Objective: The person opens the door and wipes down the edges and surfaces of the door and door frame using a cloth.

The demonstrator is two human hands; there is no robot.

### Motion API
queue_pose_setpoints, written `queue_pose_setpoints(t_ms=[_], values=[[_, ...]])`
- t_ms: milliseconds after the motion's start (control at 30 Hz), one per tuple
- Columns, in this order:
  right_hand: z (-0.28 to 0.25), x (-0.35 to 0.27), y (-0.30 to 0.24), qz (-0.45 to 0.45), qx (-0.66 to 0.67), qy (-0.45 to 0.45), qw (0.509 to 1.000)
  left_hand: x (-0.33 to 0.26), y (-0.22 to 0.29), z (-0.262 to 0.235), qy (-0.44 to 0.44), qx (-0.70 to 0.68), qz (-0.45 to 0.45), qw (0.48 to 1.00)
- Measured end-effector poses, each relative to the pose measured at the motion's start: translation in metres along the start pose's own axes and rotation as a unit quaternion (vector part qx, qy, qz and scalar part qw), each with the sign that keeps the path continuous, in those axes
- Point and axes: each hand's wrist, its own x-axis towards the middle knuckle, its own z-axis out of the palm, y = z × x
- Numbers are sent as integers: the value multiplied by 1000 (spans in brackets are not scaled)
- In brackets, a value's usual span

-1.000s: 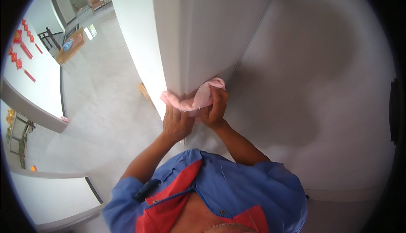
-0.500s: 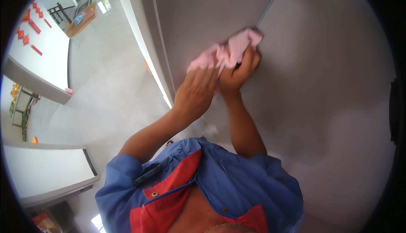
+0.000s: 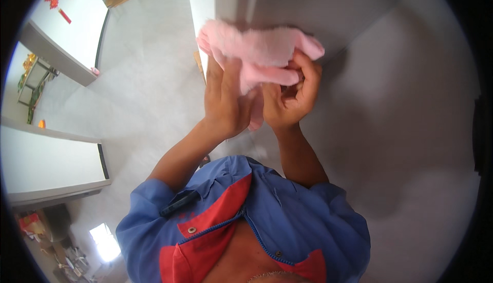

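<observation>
A fluffy pink cloth is bunched up between both of my hands, close in front of me. My left hand grips its left part, with the fingers spread over the fabric. My right hand is curled around the cloth's right end, and a strip of pink hangs down between the two palms. Behind the cloth stands a grey wall with a vertical corner edge.
A pale tiled floor stretches to the left. A white low wall stands at the lower left and another white wall with red ornaments at the upper left. My blue and red jacket fills the bottom.
Both hands have lifted off the grey wall and drawn nearer to me with the cloth. The cloth is now bunched between the hands rather than pressed on the surface.
</observation>
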Motion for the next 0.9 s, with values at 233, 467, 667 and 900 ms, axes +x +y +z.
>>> queue_pose_setpoints(t_ms=[233,467,667,900], values=[[-11,-162,39,123,-58,-76,988,-133,-61,51,-24,13,-17,999],[-15,-170,23,254,16,-147,956,-96,-21,26,-199,-82,-226,950],[5,-49,-11,105,91,-18,990,-13,-20,21,-33,-168,-77,982],[-8,-141,12,91,-109,-92,986,-49,-24,29,-40,-63,-124,990]])
